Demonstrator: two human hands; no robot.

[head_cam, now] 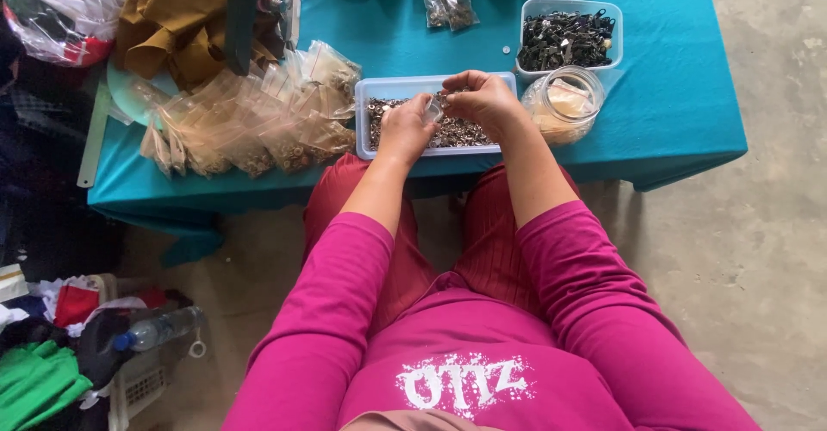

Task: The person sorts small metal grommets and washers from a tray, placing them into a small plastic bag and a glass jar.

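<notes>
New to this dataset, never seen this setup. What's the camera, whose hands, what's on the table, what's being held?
There is no machine here: one camera sits on a person's head and looks down, so you see their own pink sleeves and lap at the bottom. Their left hand and right hand meet above a shallow clear tray full of small metal pieces. Between the fingers they pinch something small and clear, likely a little bag; it is too small to tell for sure.

All this rests on a table with a teal cloth. Left of the tray lies a heap of small filled plastic bags. To the right stand a clear jar and, behind it, a tub of dark pieces. Brown fabric lies at the far left.
</notes>
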